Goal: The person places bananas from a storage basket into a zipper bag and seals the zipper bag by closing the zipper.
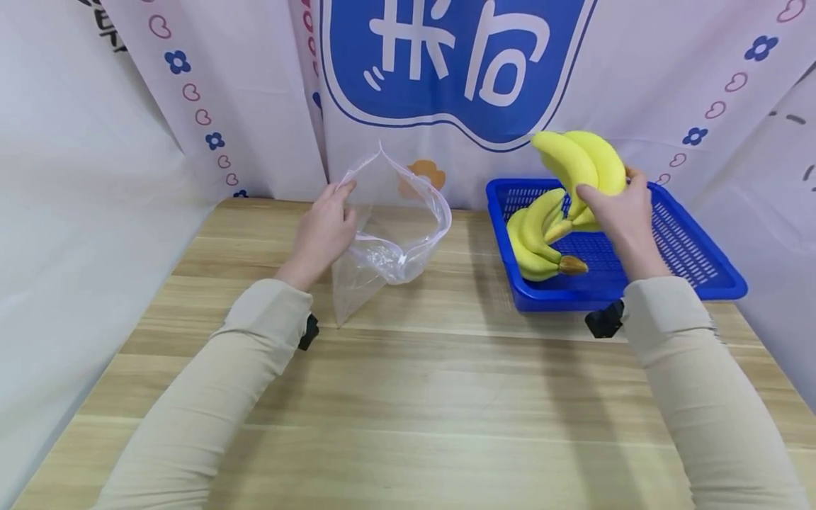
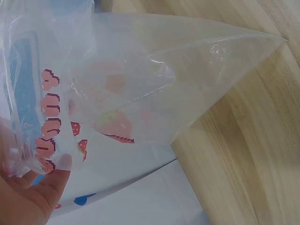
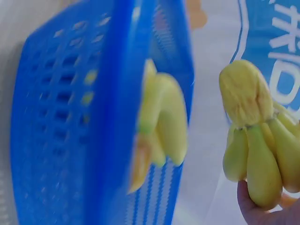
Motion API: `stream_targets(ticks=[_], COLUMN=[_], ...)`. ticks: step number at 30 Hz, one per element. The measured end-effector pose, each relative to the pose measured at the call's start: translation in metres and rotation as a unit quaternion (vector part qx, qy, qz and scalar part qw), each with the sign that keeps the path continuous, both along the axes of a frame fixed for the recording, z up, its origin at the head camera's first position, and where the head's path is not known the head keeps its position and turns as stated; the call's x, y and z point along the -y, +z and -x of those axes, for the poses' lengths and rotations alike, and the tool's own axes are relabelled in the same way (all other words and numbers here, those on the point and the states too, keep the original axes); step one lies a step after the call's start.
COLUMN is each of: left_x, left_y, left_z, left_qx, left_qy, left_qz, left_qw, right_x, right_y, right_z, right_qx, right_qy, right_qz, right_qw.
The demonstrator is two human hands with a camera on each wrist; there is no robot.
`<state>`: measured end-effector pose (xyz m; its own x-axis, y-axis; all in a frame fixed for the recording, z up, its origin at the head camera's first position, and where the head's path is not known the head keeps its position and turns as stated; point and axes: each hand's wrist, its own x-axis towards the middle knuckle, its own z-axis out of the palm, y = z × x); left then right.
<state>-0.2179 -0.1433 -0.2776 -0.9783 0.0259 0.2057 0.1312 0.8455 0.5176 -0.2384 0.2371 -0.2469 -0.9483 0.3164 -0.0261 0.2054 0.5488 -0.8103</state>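
Observation:
My left hand (image 1: 327, 230) pinches the rim of a clear zip bag (image 1: 408, 258), whose mouth gapes open above the table. In the left wrist view, pink print and strawberry pictures show on the bag (image 2: 117, 84), with the thumb and fingers (image 2: 51, 187) at its edge. My right hand (image 1: 625, 212) grips a bunch of bananas (image 1: 589, 163) raised over the blue basket (image 1: 523, 301). In the right wrist view that bunch (image 3: 260, 154) hangs with its thick stem end upward. A second bunch of bananas (image 1: 535, 241) lies inside the basket on its left side.
A wooden table (image 1: 414, 411) spans the foreground. Behind it hangs a white cloth with a blue printed emblem (image 1: 459, 78), close to the bag and basket. White sheeting (image 1: 76, 212) borders the table on the left.

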Motion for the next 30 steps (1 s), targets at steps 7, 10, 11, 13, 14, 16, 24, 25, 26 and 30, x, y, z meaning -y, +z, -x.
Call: stream_targets(ticks=[7, 10, 11, 13, 14, 16, 24, 25, 26, 30], left_x=[-0.002, -0.004, -0.004, -0.005, -0.006, -0.006, -0.006, -0.006, -0.006, -0.007], left_y=[0.001, 0.001, 0.002, 0.002, 0.002, 0.002, 0.003, 0.003, 0.003, 0.004], left_z=[0.001, 0.001, 0.001, 0.001, 0.001, 0.001, 0.001, 0.001, 0.0, -0.001], left_qx=[0.0, -0.001, -0.001, -0.002, -0.003, -0.002, 0.001, 0.0, -0.001, 0.004], left_qy=[0.0, -0.001, -0.002, -0.004, -0.005, -0.005, -0.006, -0.007, -0.008, -0.01], left_qz=[0.007, 0.007, 0.007, 0.007, 0.008, 0.008, 0.014, 0.015, 0.017, 0.015], left_qw=[1.0, 1.0, 1.0, 1.0, 1.0, 1.0, 0.9999, 0.9999, 0.9998, 0.9998], right_x=[0.032, 0.045, 0.048, 0.055, 0.058, 0.065, 0.083, 0.084, 0.086, 0.091], right_y=[0.016, 0.022, 0.024, 0.027, 0.028, 0.031, 0.036, 0.036, 0.035, 0.032], right_z=[-0.012, -0.017, -0.019, -0.023, -0.025, -0.029, -0.04, -0.04, -0.041, -0.043], right_qx=[-0.015, -0.022, -0.025, -0.03, -0.032, -0.032, -0.032, -0.032, -0.033, -0.045], right_qy=[0.073, 0.101, 0.108, 0.123, 0.13, 0.145, 0.206, 0.212, 0.218, 0.242], right_qz=[0.04, 0.043, 0.041, 0.038, 0.034, 0.03, 0.012, 0.01, 0.007, -0.018], right_qw=[0.9964, 0.9937, 0.993, 0.9912, 0.9904, 0.9884, 0.9781, 0.9767, 0.9755, 0.9691])
